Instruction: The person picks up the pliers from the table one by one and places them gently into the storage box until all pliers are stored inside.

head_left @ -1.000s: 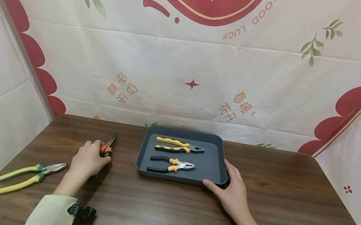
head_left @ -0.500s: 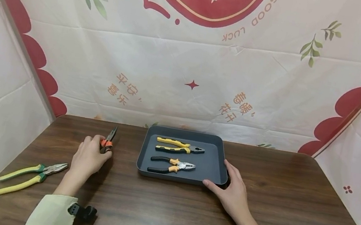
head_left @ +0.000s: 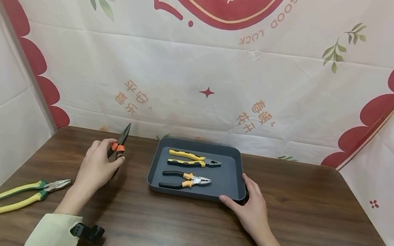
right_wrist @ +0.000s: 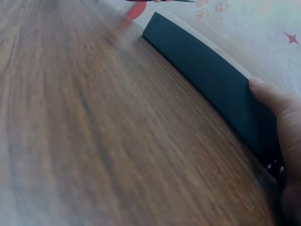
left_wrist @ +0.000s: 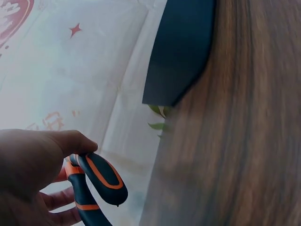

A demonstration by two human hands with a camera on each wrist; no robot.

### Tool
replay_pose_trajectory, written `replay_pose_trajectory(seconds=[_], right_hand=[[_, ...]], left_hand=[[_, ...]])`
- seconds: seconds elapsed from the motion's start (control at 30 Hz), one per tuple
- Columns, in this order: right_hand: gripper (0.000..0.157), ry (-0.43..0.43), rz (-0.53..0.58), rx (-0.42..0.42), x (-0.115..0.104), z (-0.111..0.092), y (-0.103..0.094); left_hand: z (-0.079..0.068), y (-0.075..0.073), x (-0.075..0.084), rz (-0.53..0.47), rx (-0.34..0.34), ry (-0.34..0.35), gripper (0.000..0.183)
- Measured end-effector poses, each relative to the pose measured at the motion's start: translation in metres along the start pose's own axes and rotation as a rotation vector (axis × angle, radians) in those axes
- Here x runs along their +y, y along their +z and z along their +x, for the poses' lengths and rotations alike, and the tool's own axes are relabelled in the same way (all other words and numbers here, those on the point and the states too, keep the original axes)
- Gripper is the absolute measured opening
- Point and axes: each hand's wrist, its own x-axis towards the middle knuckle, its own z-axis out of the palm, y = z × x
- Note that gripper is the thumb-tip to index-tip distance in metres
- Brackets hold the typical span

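Note:
My left hand (head_left: 96,164) holds a pair of needle-nose pliers (head_left: 124,136) with black and orange handles above the table, left of the tray. Their jaws point up and away from me. In the left wrist view the thumb presses on one pliers handle (left_wrist: 104,180). My right hand (head_left: 252,210) grips the near right corner of a dark grey tray (head_left: 190,195), thumb on the front rim and fingers along the right side. Inside the tray lie yellow-and-black combination pliers (head_left: 191,162) and, nearer me, black-and-orange-yellow pliers (head_left: 188,181). The right wrist view shows the tray's front wall (right_wrist: 207,77).
Pliers with yellow and green handles (head_left: 27,195) lie spread on the brown wooden table (head_left: 165,233) at the left. A white printed cloth (head_left: 174,68) hangs behind the table, with more cloth on both sides.
My left hand has lifted the needle-nose pliers from near the table, and their tips have risen and moved away from me. The right hand stays at the tray's corner.

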Motion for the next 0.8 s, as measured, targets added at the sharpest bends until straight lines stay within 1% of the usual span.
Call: replay_pose_trajectory(seconds=[0.07, 0.3, 0.5, 0.67, 0.8], right_hand=[[0.101, 0.0, 0.001, 0.0, 0.0, 0.0, 0.0], [0.101, 0.001, 0.004, -0.002, -0.001, 0.0, 0.0], [0.101, -0.002, 0.009, 0.001, -0.001, 0.0, 0.001], [0.101, -0.005, 0.004, 0.006, 0.0, 0.0, 0.001], [0.101, 0.0, 0.003, 0.003, 0.0, 0.0, 0.0]], left_hand=[[0.0, 0.0, 0.005, -0.023, 0.016, 0.026, 0.055], [-0.001, 0.0, 0.023, -0.096, 0.037, 0.106, 0.056], [-0.002, -0.004, 0.035, -0.093, 0.043, 0.165, 0.056], [-0.003, -0.007, 0.044, -0.08, 0.025, 0.196, 0.057], [-0.004, -0.007, 0.05, -0.078, 0.024, 0.22, 0.057]])
